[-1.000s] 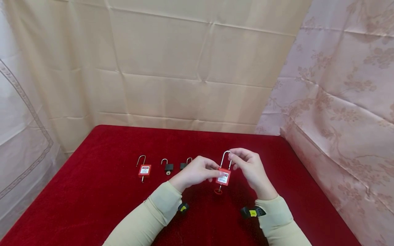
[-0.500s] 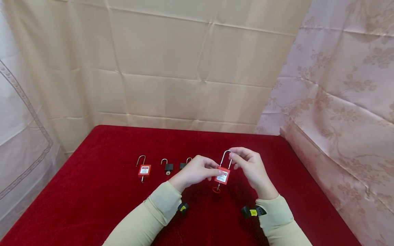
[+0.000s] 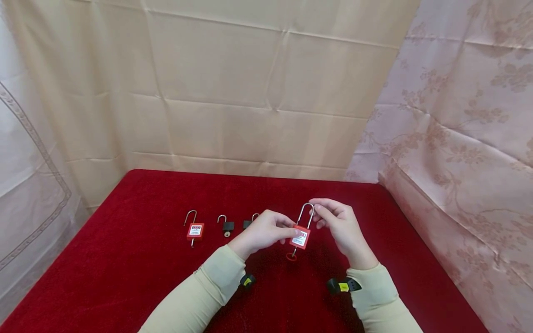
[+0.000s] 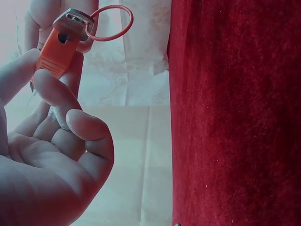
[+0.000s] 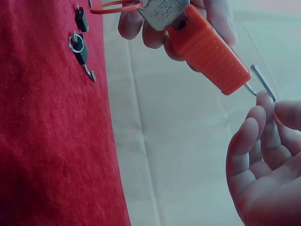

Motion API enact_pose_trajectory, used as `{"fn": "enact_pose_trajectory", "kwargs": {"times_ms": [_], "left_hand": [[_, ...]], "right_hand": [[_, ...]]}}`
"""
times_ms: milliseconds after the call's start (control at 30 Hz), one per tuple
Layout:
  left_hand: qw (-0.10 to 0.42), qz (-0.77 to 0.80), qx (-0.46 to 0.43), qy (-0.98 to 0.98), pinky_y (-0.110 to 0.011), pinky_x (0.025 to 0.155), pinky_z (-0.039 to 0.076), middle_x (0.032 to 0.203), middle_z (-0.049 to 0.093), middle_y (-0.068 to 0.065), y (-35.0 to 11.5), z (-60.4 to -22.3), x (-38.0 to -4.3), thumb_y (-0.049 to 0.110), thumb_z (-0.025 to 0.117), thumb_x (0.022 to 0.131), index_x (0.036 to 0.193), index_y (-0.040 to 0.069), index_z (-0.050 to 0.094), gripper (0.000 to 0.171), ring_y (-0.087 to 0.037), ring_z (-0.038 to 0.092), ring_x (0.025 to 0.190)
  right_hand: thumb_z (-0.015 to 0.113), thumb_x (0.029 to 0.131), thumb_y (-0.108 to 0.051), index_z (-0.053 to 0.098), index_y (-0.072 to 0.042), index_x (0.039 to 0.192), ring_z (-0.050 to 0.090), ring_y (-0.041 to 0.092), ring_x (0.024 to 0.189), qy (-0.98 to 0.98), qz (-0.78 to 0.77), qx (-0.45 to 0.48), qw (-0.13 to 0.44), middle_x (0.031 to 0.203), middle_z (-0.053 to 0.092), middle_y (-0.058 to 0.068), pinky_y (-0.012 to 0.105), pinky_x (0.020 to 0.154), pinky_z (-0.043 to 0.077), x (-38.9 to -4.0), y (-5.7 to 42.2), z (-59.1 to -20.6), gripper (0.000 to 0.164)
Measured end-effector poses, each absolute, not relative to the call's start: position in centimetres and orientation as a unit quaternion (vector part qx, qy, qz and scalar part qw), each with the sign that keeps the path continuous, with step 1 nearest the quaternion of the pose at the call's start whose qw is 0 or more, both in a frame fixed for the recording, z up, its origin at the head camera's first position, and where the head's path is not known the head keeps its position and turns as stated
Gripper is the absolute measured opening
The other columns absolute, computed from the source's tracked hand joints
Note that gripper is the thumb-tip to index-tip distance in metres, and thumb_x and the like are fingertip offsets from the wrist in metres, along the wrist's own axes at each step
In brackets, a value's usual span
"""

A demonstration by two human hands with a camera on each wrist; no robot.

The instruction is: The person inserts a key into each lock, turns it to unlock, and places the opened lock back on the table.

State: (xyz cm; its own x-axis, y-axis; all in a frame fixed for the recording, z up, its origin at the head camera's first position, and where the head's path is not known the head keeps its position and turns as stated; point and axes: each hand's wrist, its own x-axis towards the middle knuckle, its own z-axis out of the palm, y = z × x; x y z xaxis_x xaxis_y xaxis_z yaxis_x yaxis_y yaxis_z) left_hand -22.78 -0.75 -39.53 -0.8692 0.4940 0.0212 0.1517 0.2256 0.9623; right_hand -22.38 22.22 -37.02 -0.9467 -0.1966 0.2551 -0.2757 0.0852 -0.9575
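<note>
My left hand (image 3: 266,232) pinches the body of a red padlock (image 3: 301,242) between thumb and fingers, above the table. The lock stands tilted, its white label facing me. A key (image 5: 162,13) marked with raised lettering sits in its underside, with a red ring (image 4: 109,39) hanging from it. My right hand (image 3: 340,229) pinches the long metal shackle (image 5: 264,83) near its bend with thumb and fingertip. One leg of the shackle runs into the orange-red body (image 5: 211,59); the other ends free beside it in the right wrist view.
To the left on the red cloth-covered table (image 3: 125,277) lie a second red padlock (image 3: 195,230) and a small black padlock (image 3: 228,226), both with raised shackles. Another black padlock (image 3: 247,225) is partly hidden behind my left hand. Beige curtain (image 3: 216,92) hangs beyond the back edge.
The held padlock has shifted slightly left and tilted a little more. My right fingertips have slid slightly outward along the shackle's right side. The other padlocks have stayed put.
</note>
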Motion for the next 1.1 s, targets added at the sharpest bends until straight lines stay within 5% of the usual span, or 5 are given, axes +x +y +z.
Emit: {"fn": "enact_pose_trajectory", "kwargs": {"times_ms": [367, 700, 1100], "left_hand": [[0.141, 0.591, 0.212, 0.766, -0.030, 0.060, 0.048, 0.081, 0.073, -0.003, -0.8, -39.0, -22.5, 0.024, 0.079, 0.090, 0.104, 0.008, 0.078, 0.021, -0.018, 0.060, 0.064], [0.133, 0.595, 0.221, 0.761, -0.025, 0.054, 0.043, 0.087, 0.072, -0.023, -0.8, -38.7, -22.3, 0.023, 0.079, 0.090, 0.100, 0.006, 0.079, 0.020, -0.013, 0.058, 0.060], [0.137, 0.591, 0.220, 0.764, -0.026, 0.056, 0.045, 0.083, 0.073, -0.013, -0.9, -38.8, -22.4, 0.023, 0.078, 0.090, 0.100, 0.007, 0.079, 0.019, -0.013, 0.058, 0.061]], "right_hand": [[0.062, 0.101, -0.005, 0.067, 0.006, 0.120, 0.062, 0.018, 0.076, -0.678, 0.708, 0.198, -0.002, 0.087, 0.066, 0.005, 0.027, 0.064, 0.056, -22.8, 22.3, -37.2, 0.022], [0.061, 0.101, -0.005, 0.066, 0.005, 0.120, 0.064, 0.017, 0.083, -0.647, 0.731, 0.214, -0.020, 0.105, 0.071, 0.008, 0.027, 0.066, 0.056, -23.4, 21.8, -37.8, 0.021], [0.062, 0.102, -0.007, 0.066, 0.003, 0.120, 0.065, 0.017, 0.083, -0.625, 0.751, 0.212, -0.034, 0.109, 0.072, 0.012, 0.027, 0.067, 0.056, -23.6, 21.4, -38.1, 0.021]]}}
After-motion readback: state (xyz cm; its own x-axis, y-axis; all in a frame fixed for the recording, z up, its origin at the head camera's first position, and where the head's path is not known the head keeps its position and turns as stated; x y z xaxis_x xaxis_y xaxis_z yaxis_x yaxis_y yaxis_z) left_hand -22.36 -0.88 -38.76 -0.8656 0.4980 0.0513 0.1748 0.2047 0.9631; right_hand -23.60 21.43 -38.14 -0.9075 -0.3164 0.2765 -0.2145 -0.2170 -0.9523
